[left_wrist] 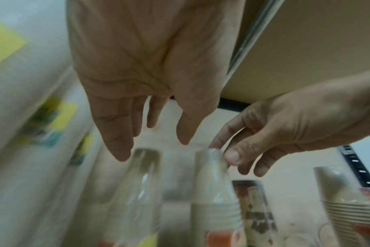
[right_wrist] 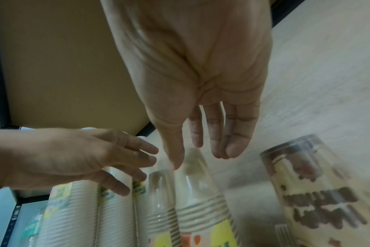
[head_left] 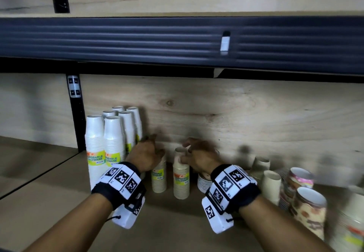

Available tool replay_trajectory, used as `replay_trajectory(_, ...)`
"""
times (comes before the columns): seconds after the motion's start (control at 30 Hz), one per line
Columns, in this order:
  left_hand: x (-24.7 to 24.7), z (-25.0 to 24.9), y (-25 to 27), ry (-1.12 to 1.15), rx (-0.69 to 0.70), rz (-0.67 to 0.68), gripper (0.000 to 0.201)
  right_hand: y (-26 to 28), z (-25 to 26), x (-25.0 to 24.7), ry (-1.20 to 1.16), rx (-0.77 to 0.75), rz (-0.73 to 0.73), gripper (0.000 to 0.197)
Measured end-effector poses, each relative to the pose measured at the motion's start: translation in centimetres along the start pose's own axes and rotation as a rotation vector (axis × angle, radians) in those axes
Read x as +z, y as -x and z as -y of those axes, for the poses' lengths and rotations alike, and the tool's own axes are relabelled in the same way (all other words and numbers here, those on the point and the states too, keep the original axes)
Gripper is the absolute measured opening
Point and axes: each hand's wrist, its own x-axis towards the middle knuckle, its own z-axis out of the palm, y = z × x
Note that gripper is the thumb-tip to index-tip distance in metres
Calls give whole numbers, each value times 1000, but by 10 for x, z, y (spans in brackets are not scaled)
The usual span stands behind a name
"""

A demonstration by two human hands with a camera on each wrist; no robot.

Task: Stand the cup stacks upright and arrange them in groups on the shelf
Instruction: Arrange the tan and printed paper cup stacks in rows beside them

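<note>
Two short beige cup stacks with yellow labels stand upright side by side at mid-shelf, the left stack [head_left: 159, 178] [left_wrist: 146, 183] [right_wrist: 161, 200] and the right stack [head_left: 181, 182] [left_wrist: 213, 192] [right_wrist: 199, 192]. My left hand [head_left: 157, 149] [left_wrist: 152, 142] hovers over the left stack with straight fingers, holding nothing. My right hand [head_left: 187, 151] [right_wrist: 199, 158] is over the right stack, fingers nearly straight, with thumb and fingertip lightly touching its top. Several tall white cup stacks [head_left: 114, 139] [right_wrist: 74, 208] stand grouped at the back left.
More beige stacks [head_left: 272, 184] and brown-patterned cup stacks [head_left: 307, 206] [right_wrist: 317, 192] crowd the right of the shelf board [head_left: 177, 222]. A ribbed white stack [head_left: 204, 182] sits under my right wrist. The dark upper shelf [head_left: 177, 41] hangs low overhead, with a black upright post [head_left: 75, 113] on the left.
</note>
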Motion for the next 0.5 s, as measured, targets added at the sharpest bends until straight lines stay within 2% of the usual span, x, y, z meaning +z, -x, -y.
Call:
replay_trajectory(0.1, -13, -24, 11, -20, 80, -76, 63, 11, -6, -23, 68, 28, -18, 48)
replay_trajectory(0.17, -15, -45, 16, -16, 136, -70, 58, 18, -15, -40, 167, 55, -39, 50)
replay_trajectory(0.27, -9, -81, 16, -50, 220, -18, 53, 25, -41, -67, 272, 140, -47, 58)
replay_trajectory(0.33, -1, -102, 13, -63, 254, 41, 55, 31, -60, -82, 288, 218, -46, 56)
replay_trajectory(0.5, 29, -140, -8, -76, 230, 221, 69, 40, -99, -109, 388, 298, -7, 53)
